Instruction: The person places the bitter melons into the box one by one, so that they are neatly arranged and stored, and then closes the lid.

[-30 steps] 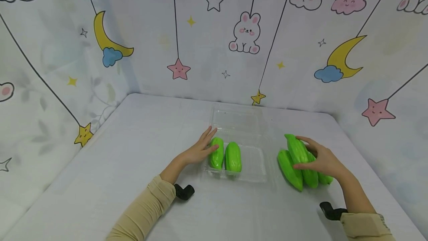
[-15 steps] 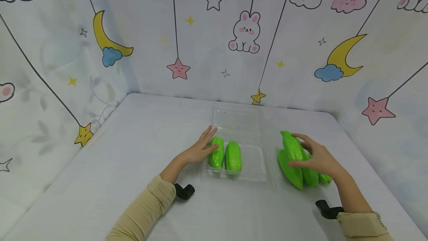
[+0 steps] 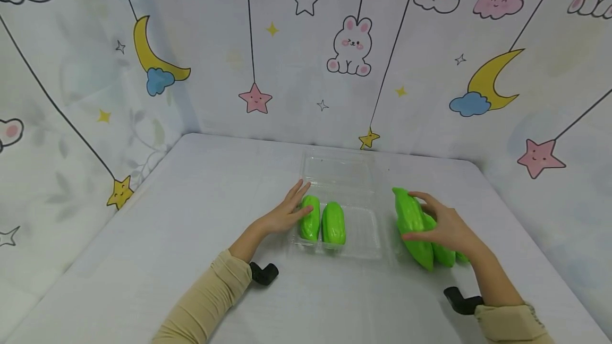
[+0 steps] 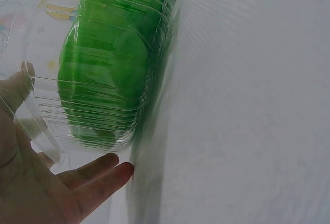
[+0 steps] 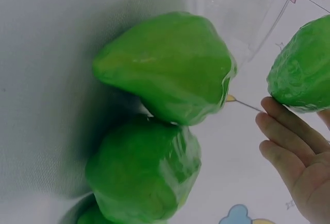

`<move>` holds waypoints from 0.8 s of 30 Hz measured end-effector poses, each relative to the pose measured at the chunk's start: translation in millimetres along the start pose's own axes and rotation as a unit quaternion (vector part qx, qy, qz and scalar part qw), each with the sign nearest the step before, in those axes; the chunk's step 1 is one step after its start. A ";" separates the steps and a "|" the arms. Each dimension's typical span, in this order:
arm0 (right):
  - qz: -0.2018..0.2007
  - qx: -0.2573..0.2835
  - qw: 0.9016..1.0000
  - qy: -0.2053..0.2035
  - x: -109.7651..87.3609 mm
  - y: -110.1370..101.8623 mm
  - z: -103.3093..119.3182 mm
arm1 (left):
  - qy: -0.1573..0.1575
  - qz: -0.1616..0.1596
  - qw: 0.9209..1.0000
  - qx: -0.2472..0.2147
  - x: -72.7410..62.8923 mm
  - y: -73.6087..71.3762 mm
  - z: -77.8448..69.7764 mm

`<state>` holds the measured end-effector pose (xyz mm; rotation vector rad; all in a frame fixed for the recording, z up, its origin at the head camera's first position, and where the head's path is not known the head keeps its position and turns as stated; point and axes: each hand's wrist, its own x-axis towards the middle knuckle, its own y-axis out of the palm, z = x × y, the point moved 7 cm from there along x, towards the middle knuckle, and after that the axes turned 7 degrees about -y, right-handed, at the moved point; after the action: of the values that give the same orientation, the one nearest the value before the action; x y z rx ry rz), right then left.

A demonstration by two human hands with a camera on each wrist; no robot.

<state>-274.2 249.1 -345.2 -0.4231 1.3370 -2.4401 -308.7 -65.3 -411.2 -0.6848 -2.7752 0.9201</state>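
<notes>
Over on the table (image 3: 215, 174) sits the tray (image 3: 362, 232) (its lid (image 3: 337, 171) open behind), two gourds (image 3: 333, 224) toward its left; to its right, more gourds (image 3: 416, 252) lie together.

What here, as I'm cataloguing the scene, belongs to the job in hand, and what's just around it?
Likely the job:
right hand holding one green piece
left hand at the open clear box
two green pieces inside it
loose green pieces beside the box

Just around it:
white-covered table
patterned backdrop
black devices at the wrists
</notes>
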 end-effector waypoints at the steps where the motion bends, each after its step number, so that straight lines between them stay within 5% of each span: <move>1: -0.001 -0.003 1.000 -0.001 0.3 0.4 0.8 | 0.000 0.000 1.000 0.000 -0.1 0.0 -0.1; 24: -0.012 -0.004 1.000 -0.022 8.2 15.4 20.5 | 0.000 0.001 1.000 0.003 -0.1 -0.4 0.0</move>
<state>-271.1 222.5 -346.8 -0.4933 1.3317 -2.4308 -308.8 -65.6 -410.9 -0.6879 -2.7712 0.9286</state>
